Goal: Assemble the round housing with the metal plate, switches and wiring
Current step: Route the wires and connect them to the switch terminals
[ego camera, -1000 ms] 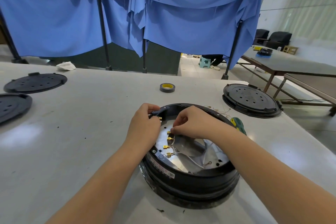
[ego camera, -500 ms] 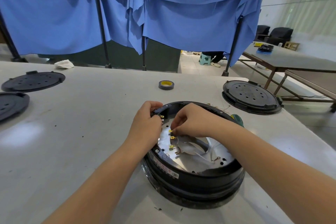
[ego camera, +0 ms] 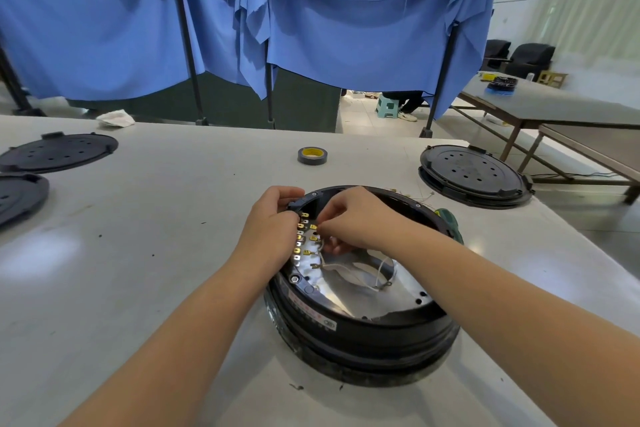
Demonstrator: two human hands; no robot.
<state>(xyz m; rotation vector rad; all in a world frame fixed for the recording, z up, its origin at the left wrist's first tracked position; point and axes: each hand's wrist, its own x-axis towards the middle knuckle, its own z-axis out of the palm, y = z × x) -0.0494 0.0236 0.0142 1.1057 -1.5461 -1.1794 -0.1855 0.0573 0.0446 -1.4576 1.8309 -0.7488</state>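
Housing (ego camera: pixel 363 333) at counter (ego camera: pixel 156 236) centre, plate (ego camera: pixel 349 291) inside. Left hand (ego camera: pixel 273 229) grips the black switch block (ego camera: pixel 303 201) at the rim's 10 o'clock; right hand (ego camera: pixel 356 218) pinches a brass terminal (ego camera: pixel 313 226). Tape (ego camera: pixel 311 155) at 12 o'clock.

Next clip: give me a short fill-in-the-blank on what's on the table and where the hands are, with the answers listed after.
1. Both hands work inside the round black ____ at the table's near edge.
2. The left hand grips the black switch block at the rim, beside a row of ____-coloured terminals.
3. The roll of tape has a ____ core.
4. White wires lie on the shiny metal ____ under the right hand.

Missing words: housing; gold; yellow; plate
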